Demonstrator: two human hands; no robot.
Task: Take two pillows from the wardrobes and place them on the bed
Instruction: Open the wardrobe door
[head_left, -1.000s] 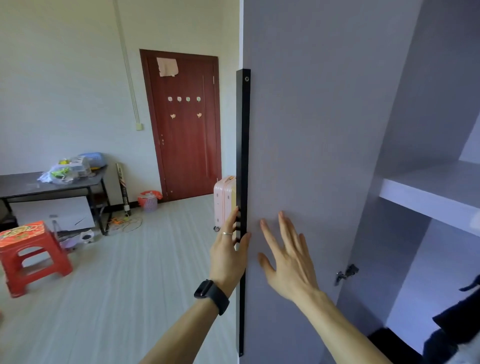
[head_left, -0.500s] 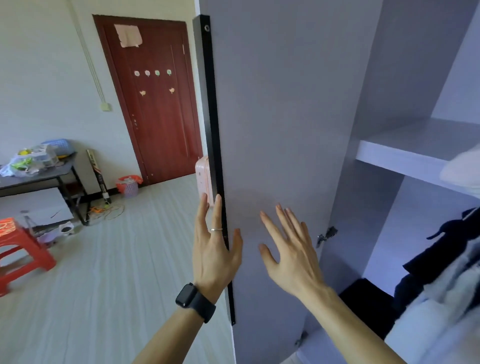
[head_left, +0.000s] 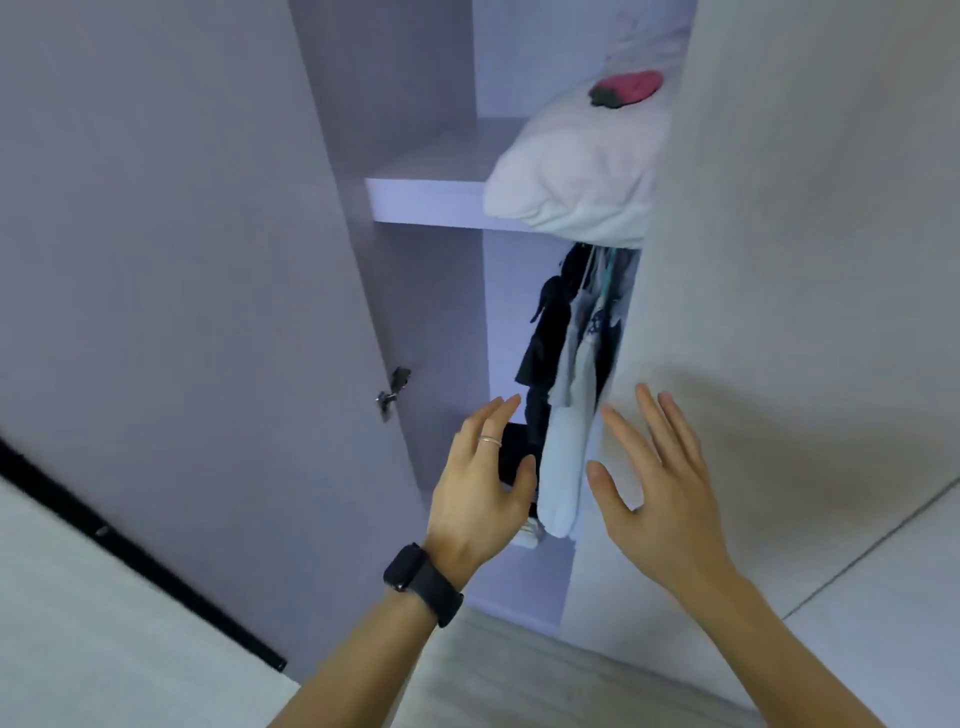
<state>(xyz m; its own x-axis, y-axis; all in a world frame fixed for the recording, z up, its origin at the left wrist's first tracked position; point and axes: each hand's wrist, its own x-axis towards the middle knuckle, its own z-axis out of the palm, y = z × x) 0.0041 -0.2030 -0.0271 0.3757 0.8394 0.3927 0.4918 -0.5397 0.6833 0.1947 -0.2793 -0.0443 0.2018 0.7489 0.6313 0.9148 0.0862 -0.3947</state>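
A white pillow (head_left: 571, 171) with a red strawberry patch lies on the wardrobe shelf (head_left: 415, 200) at upper middle, its right part hidden behind the closed right door (head_left: 805, 260). A second white bundle lies behind it, mostly hidden. My left hand (head_left: 483, 483), with a ring and a black watch, is open in front of the wardrobe opening, well below the shelf. My right hand (head_left: 660, 478) is open beside it, near the edge of the right door. Neither hand touches the pillow.
The left wardrobe door (head_left: 182, 312) stands swung open, with a black handle strip (head_left: 135, 561) along its edge and a hinge (head_left: 392, 392). Dark and pale clothes (head_left: 571, 389) hang under the shelf. Pale floor shows at the bottom.
The view has swung right from the open door to the wardrobe's inside. Both hands have left the door panel and now hover before the opening. The pillow has come into view.
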